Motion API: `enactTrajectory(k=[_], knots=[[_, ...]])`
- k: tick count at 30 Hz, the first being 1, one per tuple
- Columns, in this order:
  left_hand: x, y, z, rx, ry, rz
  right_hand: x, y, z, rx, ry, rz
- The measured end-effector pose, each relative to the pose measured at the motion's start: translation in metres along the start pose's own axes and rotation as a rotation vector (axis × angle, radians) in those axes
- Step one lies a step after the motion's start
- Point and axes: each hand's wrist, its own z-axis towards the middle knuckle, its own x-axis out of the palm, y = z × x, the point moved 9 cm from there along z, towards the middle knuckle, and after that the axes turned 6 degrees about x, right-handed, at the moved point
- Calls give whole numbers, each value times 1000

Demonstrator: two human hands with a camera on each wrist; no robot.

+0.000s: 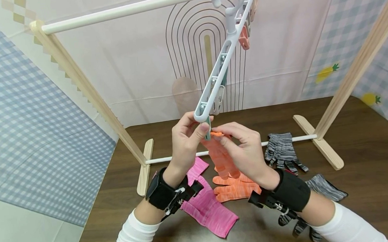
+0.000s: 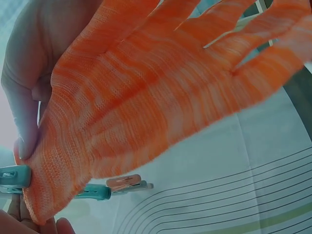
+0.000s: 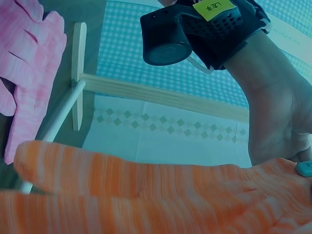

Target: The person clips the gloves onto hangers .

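My left hand (image 1: 186, 141) pinches a green clip (image 1: 208, 130) at the near end of a pale hanger (image 1: 212, 84), thumb on the clip's side. An orange knit glove (image 1: 219, 158) hangs fingers down just below, its cuff pinched between my right thumb and fingers. That right hand (image 1: 248, 149) is right beside the clip. In the left wrist view the cuff edge of the orange glove (image 2: 131, 97) overlaps the green clip (image 2: 14, 176). The right wrist view shows the glove's striped fingers (image 3: 87, 170) close up.
The hanger hooks over a white bar (image 1: 135, 9) on a wooden stand (image 1: 90, 93). More clips, one a pink clip (image 1: 244, 38), hang along it. On the table lie another orange glove (image 1: 234, 191), pink gloves (image 1: 212, 211), a grey glove (image 1: 281, 147) and another grey glove (image 1: 326, 187).
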Motion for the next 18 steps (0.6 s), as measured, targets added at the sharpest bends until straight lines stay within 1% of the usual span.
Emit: enactTrajectory(k=[4,7,13,18], knots=[[0,1,-1,-18,6,-5,2,0,0,-2,-2,26],[-1,4,-2,-32,10,-4,4,-1,-1,13,20,33],[-4,7,-3,-39,7,16,11,-4,-3,37,71,-1],[-6,9,-3,-43,4,17,13,-6,-4,43,95,-25]])
